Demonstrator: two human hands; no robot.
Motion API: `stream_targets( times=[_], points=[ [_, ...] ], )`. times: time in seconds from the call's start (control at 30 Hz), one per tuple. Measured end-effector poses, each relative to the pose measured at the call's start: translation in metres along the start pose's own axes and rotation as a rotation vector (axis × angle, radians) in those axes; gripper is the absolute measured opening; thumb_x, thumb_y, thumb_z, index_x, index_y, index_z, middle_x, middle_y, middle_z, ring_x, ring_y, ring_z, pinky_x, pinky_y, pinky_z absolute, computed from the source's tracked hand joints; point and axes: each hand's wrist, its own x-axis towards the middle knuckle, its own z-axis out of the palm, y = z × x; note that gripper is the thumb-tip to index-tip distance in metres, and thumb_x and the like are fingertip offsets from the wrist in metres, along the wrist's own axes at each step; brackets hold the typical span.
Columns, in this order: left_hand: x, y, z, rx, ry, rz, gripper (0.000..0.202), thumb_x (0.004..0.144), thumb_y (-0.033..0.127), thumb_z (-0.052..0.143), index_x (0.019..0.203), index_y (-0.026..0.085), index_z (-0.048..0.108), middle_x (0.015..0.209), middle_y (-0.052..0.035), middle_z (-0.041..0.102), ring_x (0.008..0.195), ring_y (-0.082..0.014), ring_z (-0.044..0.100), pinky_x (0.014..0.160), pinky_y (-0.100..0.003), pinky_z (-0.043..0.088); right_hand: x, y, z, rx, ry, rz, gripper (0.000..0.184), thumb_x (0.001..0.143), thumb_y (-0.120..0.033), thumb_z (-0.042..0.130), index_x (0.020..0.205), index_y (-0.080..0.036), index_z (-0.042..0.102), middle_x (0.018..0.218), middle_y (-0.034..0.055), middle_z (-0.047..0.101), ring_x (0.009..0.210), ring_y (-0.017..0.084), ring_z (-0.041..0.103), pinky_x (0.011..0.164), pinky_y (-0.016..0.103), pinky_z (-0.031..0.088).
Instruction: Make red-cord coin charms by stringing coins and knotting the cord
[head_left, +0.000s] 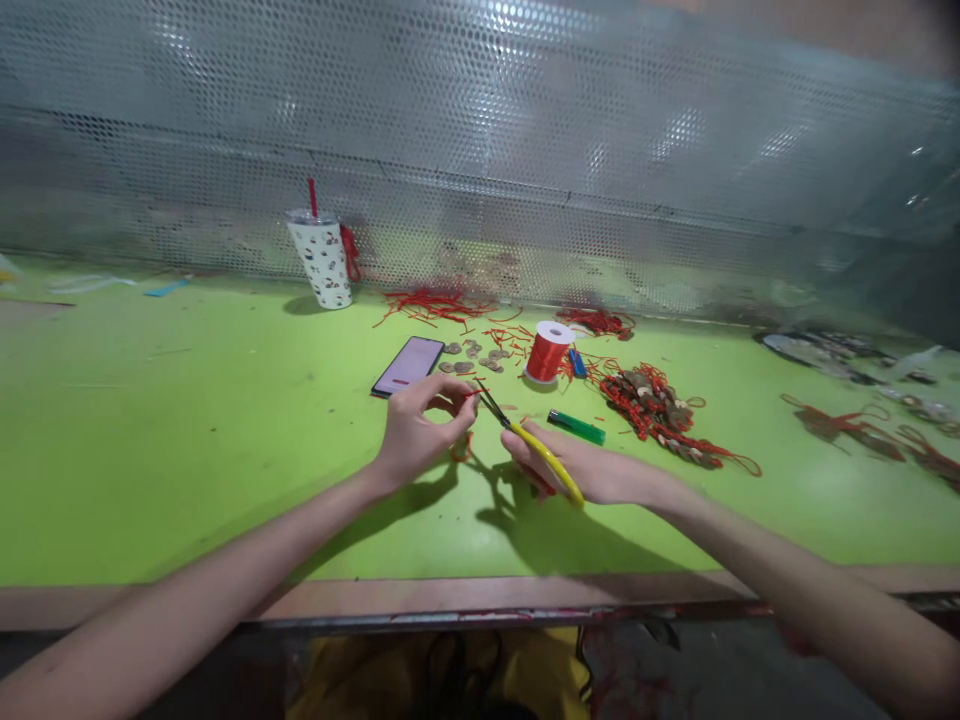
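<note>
My left hand (pixel 420 432) hovers over the green table (pixel 187 440), fingers pinched on a short piece of red cord (pixel 463 447) that hangs below it. My right hand (pixel 581 470) grips yellow-handled scissors (pixel 525 436); their dark blades point up-left and meet the cord at my left fingertips. A spool of red cord (pixel 547 352) stands just behind, with a few old coins (pixel 469 358) to its left. A green lighter (pixel 576 427) lies beside my right hand.
A phone (pixel 409 365) lies face up behind my left hand. A patterned cup with a red straw (pixel 324 258) stands at the back. A pile of finished red knotted coin strings (pixel 660 408) lies to the right, loose red cord scraps (pixel 435 303) lie near the perforated metal wall (pixel 525 150).
</note>
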Motion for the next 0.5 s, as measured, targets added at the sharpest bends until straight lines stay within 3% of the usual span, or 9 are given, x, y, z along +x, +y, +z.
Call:
stream_targets(
  times=[0.13, 0.27, 0.5],
  points=[
    [0.002, -0.001, 0.000, 0.027, -0.012, 0.006, 0.003, 0.083, 0.016, 0.069, 0.085, 0.018, 0.070, 0.078, -0.0007, 0.075, 0.063, -0.0123, 0.069, 0.064, -0.024, 0.061, 0.009, 0.001, 0.010, 0.007, 0.055, 0.047, 0.046, 0.095, -0.067, 0.051, 0.077, -0.025, 0.042, 0.067, -0.0040, 0.047, 0.058, 0.014, 0.042, 0.055, 0.031, 0.044],
    [0.002, -0.001, 0.001, 0.028, -0.022, 0.005, 0.003, 0.082, 0.015, 0.068, 0.084, 0.018, 0.069, 0.077, -0.0006, 0.074, 0.064, -0.0129, 0.069, 0.063, -0.025, 0.061, 0.013, 0.000, 0.018, -0.011, 0.129, 0.065, 0.043, 0.093, -0.062, 0.058, 0.078, -0.025, 0.041, 0.068, -0.0041, 0.045, 0.060, 0.014, 0.040, 0.056, 0.032, 0.040],
    [-0.001, 0.004, 0.003, 0.015, -0.035, 0.000, 0.003, 0.083, 0.016, 0.067, 0.084, 0.017, 0.069, 0.076, 0.0003, 0.073, 0.062, -0.0119, 0.068, 0.063, -0.024, 0.061, 0.017, 0.001, 0.026, 0.082, 0.144, 0.048, 0.042, 0.095, -0.061, 0.055, 0.080, -0.025, 0.040, 0.070, -0.0035, 0.044, 0.060, 0.014, 0.038, 0.057, 0.032, 0.040]
  ],
)
